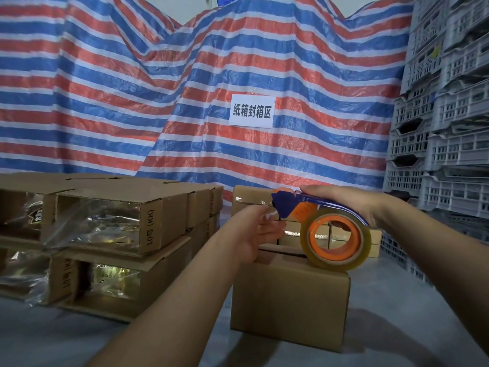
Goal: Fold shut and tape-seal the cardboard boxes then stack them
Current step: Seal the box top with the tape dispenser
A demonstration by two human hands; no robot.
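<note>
against the striped tarp, your right hand [352, 205] grips the tape dispenser [325, 229] over the box [289, 300] on the tabletop [397, 313], while your left hand [258, 231], just left, pinches at its tape end with its fingers [267, 217].

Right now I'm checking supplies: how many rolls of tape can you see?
1. The roll of tape sits in the dispenser gripped by the right hand, above the box. Others may be hidden.

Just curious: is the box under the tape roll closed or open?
Closed: the box's top flaps lie flat under the tape dispenser. Whether it is taped, cannot tell.
</note>
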